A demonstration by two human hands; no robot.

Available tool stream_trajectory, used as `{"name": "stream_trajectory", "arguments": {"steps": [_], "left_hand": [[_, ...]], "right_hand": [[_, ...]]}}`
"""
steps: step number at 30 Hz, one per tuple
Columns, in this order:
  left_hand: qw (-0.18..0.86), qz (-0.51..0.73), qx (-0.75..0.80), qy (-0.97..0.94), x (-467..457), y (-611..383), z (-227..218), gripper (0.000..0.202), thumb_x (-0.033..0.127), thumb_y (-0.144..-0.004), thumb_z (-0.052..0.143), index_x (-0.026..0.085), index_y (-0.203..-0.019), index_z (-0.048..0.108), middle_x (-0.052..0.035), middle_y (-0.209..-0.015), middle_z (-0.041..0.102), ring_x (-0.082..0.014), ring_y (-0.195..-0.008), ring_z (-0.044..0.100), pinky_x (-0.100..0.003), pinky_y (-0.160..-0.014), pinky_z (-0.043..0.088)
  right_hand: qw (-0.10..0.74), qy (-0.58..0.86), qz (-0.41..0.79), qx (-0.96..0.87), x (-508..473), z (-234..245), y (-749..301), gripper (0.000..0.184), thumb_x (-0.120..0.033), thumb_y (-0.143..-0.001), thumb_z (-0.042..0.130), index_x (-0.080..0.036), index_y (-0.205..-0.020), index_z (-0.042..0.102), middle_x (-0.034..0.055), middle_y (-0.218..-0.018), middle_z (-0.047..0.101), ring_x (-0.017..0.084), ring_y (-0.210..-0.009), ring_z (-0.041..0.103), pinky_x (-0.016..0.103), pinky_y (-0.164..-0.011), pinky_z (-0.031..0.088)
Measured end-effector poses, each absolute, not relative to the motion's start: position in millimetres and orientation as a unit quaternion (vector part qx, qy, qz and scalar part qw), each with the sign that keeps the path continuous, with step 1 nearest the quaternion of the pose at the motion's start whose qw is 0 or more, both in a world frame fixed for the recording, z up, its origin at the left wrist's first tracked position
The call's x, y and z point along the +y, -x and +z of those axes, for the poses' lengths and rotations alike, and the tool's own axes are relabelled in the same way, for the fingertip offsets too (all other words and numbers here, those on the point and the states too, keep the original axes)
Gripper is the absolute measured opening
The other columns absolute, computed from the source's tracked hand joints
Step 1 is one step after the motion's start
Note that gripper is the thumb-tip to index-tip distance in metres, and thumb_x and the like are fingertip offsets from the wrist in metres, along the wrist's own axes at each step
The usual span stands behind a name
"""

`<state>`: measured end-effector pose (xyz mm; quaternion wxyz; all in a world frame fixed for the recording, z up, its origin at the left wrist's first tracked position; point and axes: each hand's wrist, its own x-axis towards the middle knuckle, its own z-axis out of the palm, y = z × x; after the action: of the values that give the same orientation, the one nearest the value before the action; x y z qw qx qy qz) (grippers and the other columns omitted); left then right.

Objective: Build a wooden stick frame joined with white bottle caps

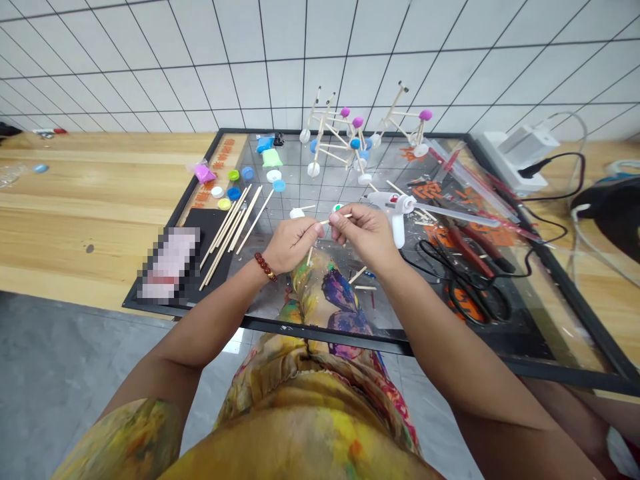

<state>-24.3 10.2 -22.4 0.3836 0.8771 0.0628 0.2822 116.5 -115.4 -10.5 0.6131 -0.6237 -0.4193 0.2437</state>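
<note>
**A:** Where is your thin wooden stick (336, 219) at this moment?

**B:** It is near the middle of the frame, above the grid mat (293, 157), and it lies between your two hands.

**A:** And the fingers, are they closed on it?

**B:** On your right hand (363, 235), the fingers are closed in a small pinch on the stick. Your left hand (291, 245), with the red bead bracelet (265, 266), is also curled and comes to the stick's other end, but I cannot tell if it really grips.

**A:** Which step do you seem to be in?

**B:** I judge it is a small hand step on one single stick. The stick frames (345, 133) with purple clay balls (425, 115) stand at the top of the mat.

**A:** What does your next move call for?

**B:** I think it calls for a steady pinch, because the stick is thin. The hot glue gun (393, 205) lies just beyond your right hand, and the loose sticks (231, 230) lie at the left of the mat.
</note>
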Motion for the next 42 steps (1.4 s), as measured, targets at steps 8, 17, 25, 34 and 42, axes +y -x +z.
{"name": "stream_trajectory", "arguments": {"steps": [8, 17, 25, 34, 42], "left_hand": [[0.439, 0.260, 0.128, -0.851, 7, 24, -20, 0.035, 0.023, -0.094, 0.049, 0.018, -0.063, 0.061, 0.0003, -0.057, 0.058, -0.0107, -0.056, 0.054, -0.024, -0.055, 0.041], [0.465, 0.267, 0.069, -0.841, 7, 20, -17, 0.023, 0.021, -0.089, 0.062, 0.018, -0.069, 0.073, -0.0013, -0.065, 0.068, -0.0112, -0.062, 0.062, -0.026, -0.065, 0.049], [0.506, 0.224, 0.065, -0.830, 2, 22, -14, 0.046, 0.056, -0.092, 0.070, 0.018, -0.067, 0.068, 0.0002, -0.057, 0.059, -0.0093, -0.053, 0.051, -0.025, -0.054, 0.042], [0.738, 0.099, 0.074, -0.664, 9, 20, -14, 0.034, 0.049, -0.091, 0.070, 0.015, -0.092, 0.074, -0.0054, -0.076, 0.073, -0.0089, -0.051, 0.058, -0.023, -0.048, 0.043], [0.754, 0.033, 0.173, -0.632, 2, 18, -6, 0.024, 0.031, -0.095, 0.057, 0.015, -0.080, 0.068, -0.0018, -0.059, 0.061, -0.0078, -0.045, 0.051, -0.020, -0.040, 0.032]], "right_hand": [[0.635, 0.606, 0.220, -0.424, -116, -7, -102, 0.047, -0.067, -0.071, 0.085, -0.023, -0.073, 0.069, -0.0023, -0.059, 0.064, 0.012, -0.054, 0.054, 0.028, -0.053, 0.045], [0.714, 0.562, 0.258, -0.327, -116, -9, -114, 0.041, -0.062, -0.076, 0.081, -0.026, -0.079, 0.060, -0.0043, -0.061, 0.055, 0.012, -0.054, 0.048, 0.031, -0.058, 0.047], [0.687, 0.572, 0.297, -0.336, -114, -11, -116, 0.050, -0.066, -0.072, 0.083, -0.025, -0.068, 0.055, -0.0047, -0.055, 0.051, 0.010, -0.050, 0.046, 0.030, -0.052, 0.039], [0.673, 0.578, 0.331, -0.323, -112, -15, -114, 0.049, -0.066, -0.070, 0.084, -0.024, -0.065, 0.058, -0.0033, -0.053, 0.054, 0.010, -0.049, 0.046, 0.029, -0.050, 0.036], [0.630, 0.624, 0.238, -0.395, -116, -17, -118, 0.048, -0.067, -0.079, 0.078, -0.024, -0.069, 0.059, -0.0035, -0.055, 0.053, 0.012, -0.054, 0.044, 0.030, -0.056, 0.035]]}}
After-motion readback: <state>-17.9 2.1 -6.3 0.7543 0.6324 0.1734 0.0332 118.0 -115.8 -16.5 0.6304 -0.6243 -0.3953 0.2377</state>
